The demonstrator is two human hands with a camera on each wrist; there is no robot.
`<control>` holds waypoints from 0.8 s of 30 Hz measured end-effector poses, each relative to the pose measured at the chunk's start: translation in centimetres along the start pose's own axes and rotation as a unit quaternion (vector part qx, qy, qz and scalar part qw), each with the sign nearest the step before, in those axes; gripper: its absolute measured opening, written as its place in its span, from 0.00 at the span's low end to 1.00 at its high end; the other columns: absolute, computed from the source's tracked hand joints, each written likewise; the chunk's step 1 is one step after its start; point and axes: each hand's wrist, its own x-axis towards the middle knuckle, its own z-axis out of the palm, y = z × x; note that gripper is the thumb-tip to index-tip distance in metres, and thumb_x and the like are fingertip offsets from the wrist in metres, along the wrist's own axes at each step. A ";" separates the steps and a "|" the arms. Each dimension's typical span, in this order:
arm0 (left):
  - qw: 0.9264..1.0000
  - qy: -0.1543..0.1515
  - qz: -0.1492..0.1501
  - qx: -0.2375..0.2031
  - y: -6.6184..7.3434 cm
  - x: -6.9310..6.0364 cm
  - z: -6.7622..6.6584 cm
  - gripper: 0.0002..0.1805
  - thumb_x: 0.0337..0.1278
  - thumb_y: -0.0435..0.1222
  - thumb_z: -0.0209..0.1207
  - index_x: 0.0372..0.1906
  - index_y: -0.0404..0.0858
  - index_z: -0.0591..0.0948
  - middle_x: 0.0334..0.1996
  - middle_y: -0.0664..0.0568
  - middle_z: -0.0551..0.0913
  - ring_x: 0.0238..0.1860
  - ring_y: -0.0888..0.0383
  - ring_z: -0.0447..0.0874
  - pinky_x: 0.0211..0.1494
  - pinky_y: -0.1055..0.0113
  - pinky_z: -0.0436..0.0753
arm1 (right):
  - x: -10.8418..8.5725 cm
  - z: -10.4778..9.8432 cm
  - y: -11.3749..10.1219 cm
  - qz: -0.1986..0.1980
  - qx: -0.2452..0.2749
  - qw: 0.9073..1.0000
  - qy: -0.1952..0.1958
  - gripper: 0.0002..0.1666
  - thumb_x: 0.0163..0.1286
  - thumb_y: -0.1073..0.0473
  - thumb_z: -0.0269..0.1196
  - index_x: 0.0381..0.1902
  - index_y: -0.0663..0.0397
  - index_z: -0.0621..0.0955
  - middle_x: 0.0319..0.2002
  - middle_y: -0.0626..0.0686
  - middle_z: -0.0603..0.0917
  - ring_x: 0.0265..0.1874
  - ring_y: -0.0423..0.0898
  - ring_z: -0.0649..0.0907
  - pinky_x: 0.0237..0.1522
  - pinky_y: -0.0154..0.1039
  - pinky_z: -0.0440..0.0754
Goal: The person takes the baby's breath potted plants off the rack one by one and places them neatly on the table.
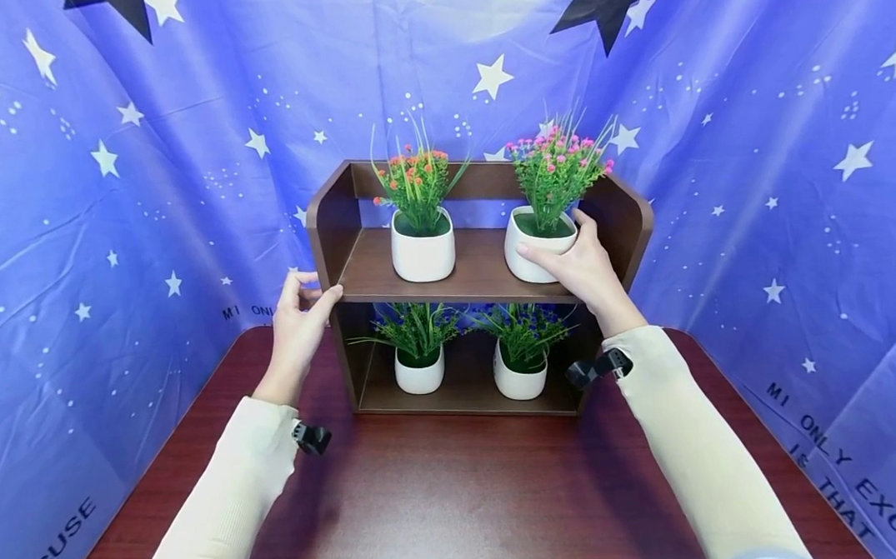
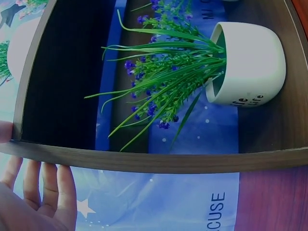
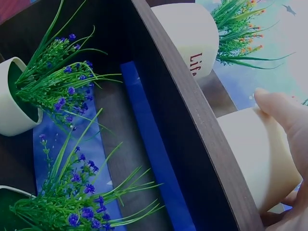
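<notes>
A brown two-tier shelf (image 1: 449, 294) stands on the table. My right hand (image 1: 589, 272) grips a white pot of pink flowers (image 1: 531, 263) on the upper board's right side, thumb at the front and fingers round its right. At the shelf's left side panel (image 2: 159, 160), my left hand (image 1: 296, 324) holds the edge, with its thumb by the upper board and its fingers along the outside. A white pot of orange flowers (image 1: 423, 255) sits on the upper board's left half. Below are two white pots of blue-purple flowers, one left (image 1: 420, 376) and one right (image 1: 520, 381).
The dark red table (image 1: 457, 496) extends in front of the shelf. A blue cloth with stars (image 1: 210, 156) hangs behind and along both sides. Black wrist cameras sit on the left cuff (image 1: 312, 437) and the right cuff (image 1: 598, 368).
</notes>
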 end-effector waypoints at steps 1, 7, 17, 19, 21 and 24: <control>1.000 0.001 0.001 -0.001 0.1 -0.1 0.0 0.18 0.61 0.32 0.64 0.52 0.28 0.74 0.33 0.54 0.74 0.29 0.66 0.73 0.29 0.74 0.79 | 0.0 0.0 -0.1 0.001 -0.001 1.000 0.000 0.77 0.50 0.26 0.72 0.81 0.45 0.40 0.77 0.58 0.55 0.72 0.56 0.62 0.69 0.57 0.62; 1.000 0.002 0.002 -0.001 0.1 -0.1 0.0 0.19 0.61 0.32 0.64 0.52 0.28 0.74 0.33 0.55 0.74 0.33 0.66 0.73 0.30 0.74 0.79 | 0.0 0.0 0.0 0.000 -0.010 1.000 -0.005 0.74 0.51 0.25 0.71 0.81 0.46 0.43 0.77 0.57 0.56 0.72 0.56 0.64 0.69 0.58 0.63; 1.000 0.001 -0.010 -0.008 0.3 -0.2 0.1 0.19 0.62 0.33 0.64 0.53 0.29 0.74 0.36 0.52 0.74 0.36 0.64 0.73 0.31 0.76 0.76 | -0.2 0.0 0.2 -0.005 -0.011 1.000 -0.006 0.73 0.53 0.25 0.69 0.81 0.46 0.43 0.78 0.57 0.54 0.72 0.57 0.63 0.69 0.59 0.62; 1.000 0.000 -0.011 -0.007 0.1 -0.1 0.1 0.19 0.62 0.33 0.64 0.53 0.30 0.74 0.37 0.51 0.75 0.37 0.64 0.73 0.31 0.76 0.76 | -0.3 0.0 0.3 -0.002 -0.013 1.000 -0.006 0.72 0.53 0.24 0.69 0.81 0.45 0.43 0.78 0.57 0.54 0.72 0.57 0.62 0.69 0.59 0.62; 1.000 0.002 -0.012 -0.002 -0.3 0.1 0.1 0.19 0.62 0.34 0.64 0.54 0.30 0.74 0.38 0.50 0.75 0.38 0.64 0.73 0.33 0.76 0.75 | -0.4 0.1 0.4 -0.001 -0.018 1.000 -0.004 0.72 0.53 0.24 0.68 0.81 0.44 0.43 0.78 0.57 0.55 0.72 0.57 0.62 0.69 0.59 0.62; 1.000 0.008 -0.012 0.001 -1.9 0.9 0.1 0.19 0.63 0.35 0.64 0.55 0.31 0.74 0.39 0.51 0.76 0.39 0.64 0.72 0.36 0.75 0.74 | -0.4 0.2 0.5 -0.008 -0.023 1.000 0.001 0.72 0.53 0.23 0.68 0.81 0.45 0.44 0.77 0.58 0.56 0.72 0.57 0.63 0.68 0.59 0.63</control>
